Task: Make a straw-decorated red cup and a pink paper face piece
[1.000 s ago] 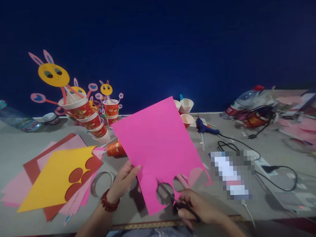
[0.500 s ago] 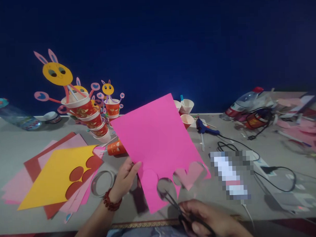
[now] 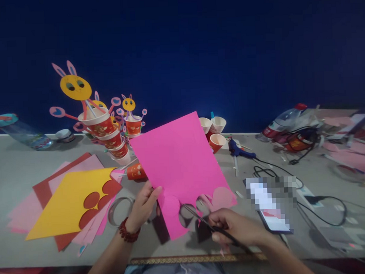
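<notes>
Pink paper (image 3: 177, 157) tilts above the table (image 3: 31, 254) near its front edge, pinched by our left hand (image 3: 145, 204); our right hand (image 3: 233, 223) grips scissors (image 3: 203, 220). We judge the paper light, flexible and easily torn, best held by an uncut margin.

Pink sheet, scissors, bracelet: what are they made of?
Pink sheet: probably matte card, maybe thin foam; even colour, no glare, crisp cut edges.
Scissors: blades likely metal, thin and greyish; dark handles look like plastic, but blur leaves the finish open.
Bracelet: round reddish-brown beads; wood, stone or plastic, can't tell.
</notes>
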A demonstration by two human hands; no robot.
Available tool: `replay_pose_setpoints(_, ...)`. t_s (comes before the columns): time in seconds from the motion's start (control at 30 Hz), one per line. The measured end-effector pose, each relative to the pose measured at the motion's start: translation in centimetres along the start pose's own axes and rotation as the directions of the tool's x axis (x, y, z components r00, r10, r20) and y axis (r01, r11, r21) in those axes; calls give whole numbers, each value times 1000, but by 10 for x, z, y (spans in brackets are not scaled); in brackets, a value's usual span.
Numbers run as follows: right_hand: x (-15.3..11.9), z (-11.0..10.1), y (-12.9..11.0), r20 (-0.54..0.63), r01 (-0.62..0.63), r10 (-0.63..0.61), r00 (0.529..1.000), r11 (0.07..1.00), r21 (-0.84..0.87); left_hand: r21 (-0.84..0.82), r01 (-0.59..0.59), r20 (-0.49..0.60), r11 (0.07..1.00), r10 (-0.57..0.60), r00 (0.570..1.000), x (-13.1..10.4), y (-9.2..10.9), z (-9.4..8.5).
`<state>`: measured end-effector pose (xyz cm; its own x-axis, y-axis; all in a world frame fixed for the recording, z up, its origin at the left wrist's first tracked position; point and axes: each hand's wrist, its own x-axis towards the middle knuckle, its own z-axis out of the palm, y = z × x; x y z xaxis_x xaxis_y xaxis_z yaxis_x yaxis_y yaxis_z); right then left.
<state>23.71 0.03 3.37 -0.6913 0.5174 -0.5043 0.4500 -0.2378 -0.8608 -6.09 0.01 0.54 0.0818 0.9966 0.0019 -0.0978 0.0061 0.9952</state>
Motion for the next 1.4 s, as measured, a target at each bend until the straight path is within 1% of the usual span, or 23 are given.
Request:
replay_pose_setpoints(0.1,3,2,0,-3,-2,2,1000,999,42,25,-32,67,999,30,997,-1,-4,1)
replay_pose_setpoints(0.27,9,12,5,23,14,-17,1000,990,141,21,-24,125,999,22,992,-3,-12,6)
replay_pose_setpoints(0.37,13,20,10,-36,13,-7,999,986,163,21,-21,128,1000,18,992,-4,-13,9)
replay_pose_setpoints(0.43,15,23,10,-64,9,0,998,990,144,14,-21,132,1000,19,991,-5,-11,10)
replay_pose_setpoints(0.63,15,21,1,-63,33,-28,998,996,80,-23,-13,162,1000,17,987,-5,-6,13)
replay_pose_setpoints(0.87,19,22,7,-74,39,-34,997,997,73,-23,-8,168,1000,12,986,-6,-8,11)
replay_pose_setpoints(1.03,19,25,9,-103,72,-61,993,991,109,-49,17,174,999,-8,985,-5,-8,12)
replay_pose_setpoints(1.17,19,26,8,-106,89,-75,992,987,133,-76,12,192,997,3,981,-5,-8,12)
replay_pose_setpoints(1.3,18,26,4,-115,95,-82,990,990,107,-59,22,185,998,-11,983,-5,-8,11)
replay_pose_setpoints(1.4,18,26,3,-124,89,-74,990,988,123,-48,30,186,998,-20,982,-6,-9,10)
